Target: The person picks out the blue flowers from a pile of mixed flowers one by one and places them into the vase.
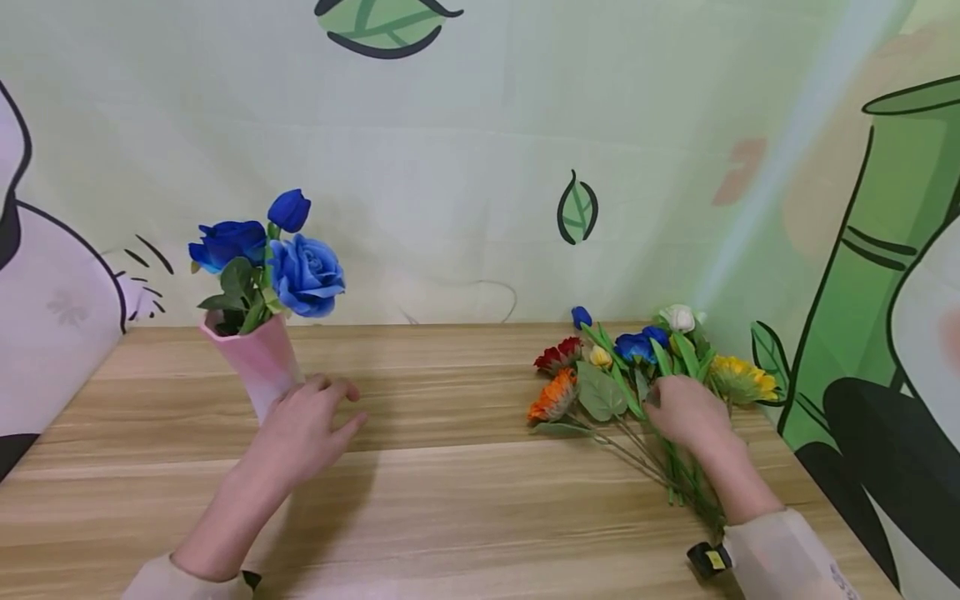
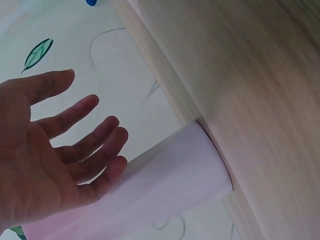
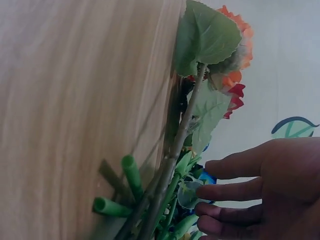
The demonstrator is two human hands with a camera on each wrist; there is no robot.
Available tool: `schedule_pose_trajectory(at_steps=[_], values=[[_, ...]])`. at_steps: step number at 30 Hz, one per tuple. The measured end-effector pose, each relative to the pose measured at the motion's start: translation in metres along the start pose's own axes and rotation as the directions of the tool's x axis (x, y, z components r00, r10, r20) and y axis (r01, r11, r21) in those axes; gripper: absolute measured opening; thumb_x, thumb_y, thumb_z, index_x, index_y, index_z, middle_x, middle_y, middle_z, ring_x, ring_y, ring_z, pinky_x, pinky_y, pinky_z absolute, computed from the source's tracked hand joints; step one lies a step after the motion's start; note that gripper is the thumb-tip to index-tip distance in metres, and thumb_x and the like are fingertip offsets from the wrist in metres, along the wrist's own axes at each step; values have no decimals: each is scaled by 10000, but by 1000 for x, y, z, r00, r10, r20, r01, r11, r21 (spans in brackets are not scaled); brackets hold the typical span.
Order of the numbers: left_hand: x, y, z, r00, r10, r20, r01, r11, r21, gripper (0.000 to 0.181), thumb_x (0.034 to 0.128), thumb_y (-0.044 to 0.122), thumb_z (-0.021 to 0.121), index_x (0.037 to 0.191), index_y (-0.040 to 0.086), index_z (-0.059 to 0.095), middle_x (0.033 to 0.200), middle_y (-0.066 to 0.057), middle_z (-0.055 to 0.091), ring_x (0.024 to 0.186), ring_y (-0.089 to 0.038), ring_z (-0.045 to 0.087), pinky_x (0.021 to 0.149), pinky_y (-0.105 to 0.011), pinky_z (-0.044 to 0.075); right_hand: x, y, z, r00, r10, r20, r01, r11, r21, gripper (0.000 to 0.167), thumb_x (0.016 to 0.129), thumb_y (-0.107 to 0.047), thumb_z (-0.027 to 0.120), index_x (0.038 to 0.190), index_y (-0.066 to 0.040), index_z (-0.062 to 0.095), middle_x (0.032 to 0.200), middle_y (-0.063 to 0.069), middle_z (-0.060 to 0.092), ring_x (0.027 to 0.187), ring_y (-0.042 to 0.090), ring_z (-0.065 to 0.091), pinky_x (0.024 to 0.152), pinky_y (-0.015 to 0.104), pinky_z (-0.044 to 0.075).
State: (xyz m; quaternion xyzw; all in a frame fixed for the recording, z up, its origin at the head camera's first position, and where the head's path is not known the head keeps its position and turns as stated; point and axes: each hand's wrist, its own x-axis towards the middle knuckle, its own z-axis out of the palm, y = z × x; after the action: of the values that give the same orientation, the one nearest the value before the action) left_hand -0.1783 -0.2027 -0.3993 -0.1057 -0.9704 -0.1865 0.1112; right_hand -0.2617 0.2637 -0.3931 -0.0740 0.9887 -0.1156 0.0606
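A pink-and-white vase [image 1: 251, 354] stands at the left of the table, holding a dark blue rose [image 1: 231, 244], a lighter blue rose [image 1: 309, 277] and a blue bud [image 1: 289, 211]. Beside its lower part is my left hand [image 1: 303, 425], fingers loosely bent and gripping nothing; in the left wrist view the little finger overlaps the vase [image 2: 170, 175], contact unclear. My right hand [image 1: 693, 417] hovers over or touches a pile of artificial flowers at the right. In the right wrist view its fingers [image 3: 235, 190] extend toward leaves and stems [image 3: 175, 145], with no grip visible.
The pile includes a red flower [image 1: 558, 356], an orange flower [image 1: 553, 397], a yellow flower [image 1: 742, 381], a white flower [image 1: 678, 318] and blue blooms [image 1: 636, 347]. Their stems point toward the near edge of the wooden table [image 1: 465, 500]. A printed backdrop [image 1: 450, 192] rises behind.
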Motion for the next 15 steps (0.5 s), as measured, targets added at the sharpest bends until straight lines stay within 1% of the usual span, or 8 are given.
schedule_pose_trajectory(at_steps=[1, 3, 5, 8, 11, 15], values=[[0, 0, 0, 1000, -1, 1, 1, 1000, 1, 272, 935, 268, 755, 1106, 60, 713, 1080, -168, 682, 1010, -368, 659, 872, -600, 495, 0, 0, 0, 1000, 2, 6, -2, 1000, -3, 181, 989, -161, 633, 868, -33, 671, 764, 79, 605, 647, 227, 552, 542, 378, 451], [0, 0, 0, 1000, 0, 2, 0, 1000, 3, 275, 935, 269, 755, 1108, 59, 714, 1089, -174, 683, 1018, -372, 658, 879, -604, 493, 0, 1, 0, 1000, 12, 13, -12, 1000, -2, 259, 986, -160, 626, 741, -83, 594, 669, 40, 510, 595, 211, 491, 523, 354, 406], [0, 0, -1, 1000, 1, 3, -1, 1000, 2, 278, 935, 268, 754, 1110, 56, 715, 1096, -178, 683, 1023, -374, 658, 882, -601, 494, 0, 2, 0, 1000, 27, 16, -27, 1000, -5, 317, 981, -165, 628, 688, -107, 523, 645, 37, 462, 583, 209, 466, 521, 347, 388], [0, 0, -1, 1000, 5, 4, -5, 1000, 3, 278, 934, 264, 753, 1110, 52, 715, 1097, -179, 682, 1023, -376, 659, 877, -593, 502, 1, 5, -1, 998, 63, 31, -63, 998, -6, 306, 984, -182, 632, 716, -73, 533, 677, 64, 495, 604, 232, 490, 526, 361, 407], [0, 0, -2, 1000, 9, 9, -9, 1000, 4, 273, 934, 264, 751, 1105, 55, 714, 1096, -177, 681, 1020, -375, 660, 873, -580, 509, 1, 9, -1, 995, 88, 49, -88, 996, -3, 208, 976, -151, 626, 835, 0, 604, 754, 121, 576, 649, 271, 542, 545, 383, 446], [0, 0, -2, 1000, 14, 15, -14, 1000, 9, 273, 934, 272, 748, 1102, 59, 715, 1087, -172, 681, 1011, -366, 661, 868, -562, 516, 2, 12, -1, 995, 86, 54, -86, 996, -5, 169, 948, -103, 634, 920, 63, 624, 786, 160, 603, 661, 290, 560, 561, 394, 464]])
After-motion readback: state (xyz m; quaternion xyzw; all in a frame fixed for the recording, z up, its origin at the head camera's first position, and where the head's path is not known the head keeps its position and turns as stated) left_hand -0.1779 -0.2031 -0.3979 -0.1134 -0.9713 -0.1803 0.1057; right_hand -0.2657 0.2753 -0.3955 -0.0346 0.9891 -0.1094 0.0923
